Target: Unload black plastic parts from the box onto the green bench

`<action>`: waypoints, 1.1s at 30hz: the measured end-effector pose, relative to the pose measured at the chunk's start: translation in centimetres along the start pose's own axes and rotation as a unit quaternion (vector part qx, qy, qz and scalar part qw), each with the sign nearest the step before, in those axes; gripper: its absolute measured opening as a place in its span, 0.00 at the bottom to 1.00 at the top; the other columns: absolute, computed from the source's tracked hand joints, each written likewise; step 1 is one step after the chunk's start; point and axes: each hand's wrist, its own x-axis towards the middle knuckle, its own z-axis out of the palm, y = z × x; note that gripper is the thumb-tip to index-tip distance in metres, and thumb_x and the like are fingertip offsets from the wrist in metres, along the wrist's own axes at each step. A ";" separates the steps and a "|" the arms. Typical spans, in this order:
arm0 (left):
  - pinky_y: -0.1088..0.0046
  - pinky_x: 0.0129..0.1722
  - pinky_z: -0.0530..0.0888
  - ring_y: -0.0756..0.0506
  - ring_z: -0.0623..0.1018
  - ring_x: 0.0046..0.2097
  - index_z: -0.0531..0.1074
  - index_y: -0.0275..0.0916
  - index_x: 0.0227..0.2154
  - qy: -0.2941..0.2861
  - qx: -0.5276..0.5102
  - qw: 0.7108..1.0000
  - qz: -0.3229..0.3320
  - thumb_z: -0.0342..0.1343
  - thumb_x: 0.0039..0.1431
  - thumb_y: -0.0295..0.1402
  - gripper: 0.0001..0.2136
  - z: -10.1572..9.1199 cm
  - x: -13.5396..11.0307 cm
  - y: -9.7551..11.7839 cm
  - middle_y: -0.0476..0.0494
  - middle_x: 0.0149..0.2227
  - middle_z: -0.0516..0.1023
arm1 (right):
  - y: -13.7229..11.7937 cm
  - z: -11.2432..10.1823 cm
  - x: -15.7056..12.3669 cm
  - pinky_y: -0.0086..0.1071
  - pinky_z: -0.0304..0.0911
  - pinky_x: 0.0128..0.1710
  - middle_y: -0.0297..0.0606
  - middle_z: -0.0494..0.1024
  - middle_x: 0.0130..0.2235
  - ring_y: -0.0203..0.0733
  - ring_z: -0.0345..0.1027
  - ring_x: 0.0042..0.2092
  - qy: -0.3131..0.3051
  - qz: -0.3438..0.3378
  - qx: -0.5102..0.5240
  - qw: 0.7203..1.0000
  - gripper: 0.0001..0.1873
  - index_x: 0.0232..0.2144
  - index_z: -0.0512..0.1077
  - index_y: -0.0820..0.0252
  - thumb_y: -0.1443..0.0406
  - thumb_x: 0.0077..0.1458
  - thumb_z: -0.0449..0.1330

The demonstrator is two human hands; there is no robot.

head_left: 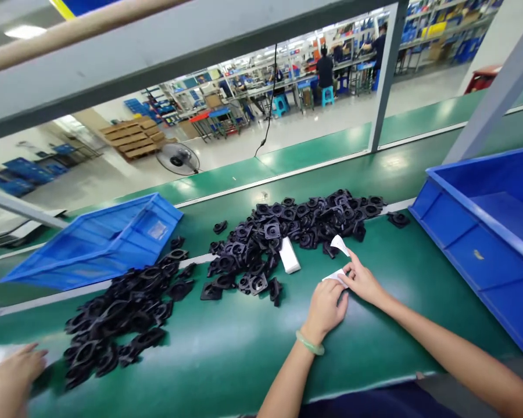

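Note:
My left hand (328, 305), with a pale green bangle at the wrist, has its fingers closed on a small white paper piece (333, 276) just above the green work surface. Beside it, my right hand (362, 280) presses its thumb at the same paper. A curled white slip (340, 244) stands up at my right index fingertip; whether it joins the lower piece I cannot tell. Past my hands a white block-like stack (290, 255) leans by a heap of black square plastic parts (271, 231) with round centres.
A second heap of black parts (126, 316) lies left, by a tilted blue bin (100, 244). Another person's hand (13, 371) is at the lower left, blurred. A large blue bin (483, 249) stands right. A metal post (383, 81) rises behind the bench.

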 end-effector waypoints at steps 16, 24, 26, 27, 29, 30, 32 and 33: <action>0.61 0.43 0.72 0.41 0.70 0.42 0.71 0.37 0.31 -0.052 0.030 0.998 -0.005 0.50 0.60 0.28 0.06 0.2 0.9 1.9 0.40 0.36 0.73 | -2.5 -9.5 -2.7 0.33 0.61 0.33 0.38 0.73 0.33 0.38 0.65 0.31 0.186 0.019 0.078 0.979 0.18 0.33 0.70 0.61 0.51 0.57 0.55; 0.68 0.37 0.72 0.45 0.70 0.38 0.70 0.37 0.32 -0.028 0.018 0.999 0.012 0.50 0.61 0.28 0.05 0.3 1.2 1.0 0.42 0.35 0.66 | -3.7 -8.3 -3.1 0.29 0.54 0.25 0.33 0.68 0.22 0.35 0.59 0.25 0.187 0.069 0.096 0.975 0.20 0.25 0.70 0.62 0.50 0.53 0.57; 0.71 0.36 0.71 0.47 0.70 0.36 0.68 0.37 0.33 -0.009 -0.014 1.000 0.011 0.50 0.61 0.28 0.04 0.0 1.1 0.8 0.44 0.35 0.66 | -3.8 -8.2 -3.2 0.29 0.53 0.24 0.32 0.67 0.22 0.35 0.59 0.25 0.188 0.079 0.087 0.975 0.21 0.25 0.70 0.62 0.50 0.54 0.57; 0.72 0.36 0.71 0.48 0.70 0.36 0.68 0.37 0.33 0.006 -0.032 0.999 0.009 0.50 0.61 0.28 0.03 -0.2 1.1 0.8 0.44 0.35 0.66 | -3.9 -8.1 -3.2 0.29 0.52 0.24 0.32 0.67 0.22 0.35 0.59 0.25 0.189 0.085 0.082 0.975 0.21 0.24 0.69 0.62 0.50 0.54 0.57; 0.72 0.37 0.70 0.49 0.70 0.35 0.66 0.37 0.32 0.047 -0.062 0.997 -0.004 0.51 0.61 0.29 0.03 -0.5 1.0 0.7 0.45 0.34 0.66 | -4.2 -7.7 -3.2 0.29 0.51 0.24 0.31 0.67 0.21 0.35 0.58 0.25 0.192 0.095 0.071 0.974 0.21 0.23 0.69 0.62 0.50 0.54 0.57; 0.72 0.37 0.70 0.49 0.71 0.36 0.66 0.37 0.32 0.068 -0.071 0.995 -0.013 0.52 0.61 0.29 0.03 -0.7 1.0 0.7 0.45 0.34 0.66 | -4.4 -7.5 -3.2 0.29 0.51 0.24 0.31 0.66 0.21 0.34 0.58 0.25 0.192 0.100 0.066 0.974 0.20 0.22 0.68 0.62 0.51 0.54 0.57; 0.73 0.37 0.70 0.49 0.71 0.36 0.68 0.37 0.32 0.099 -0.088 0.991 -0.034 0.53 0.61 0.30 0.03 -1.1 0.9 0.7 0.45 0.35 0.66 | -4.8 -6.9 -3.2 0.28 0.50 0.24 0.30 0.66 0.21 0.33 0.57 0.24 0.188 0.104 0.058 0.975 0.21 0.21 0.66 0.61 0.51 0.54 0.57; 0.73 0.37 0.70 0.50 0.71 0.35 0.68 0.38 0.33 0.103 -0.097 0.989 -0.042 0.53 0.61 0.31 0.03 -1.3 0.9 0.7 0.45 0.36 0.66 | -5.0 -6.7 -3.1 0.28 0.50 0.24 0.30 0.65 0.21 0.33 0.56 0.24 0.185 0.105 0.056 0.976 0.21 0.21 0.66 0.61 0.51 0.54 0.57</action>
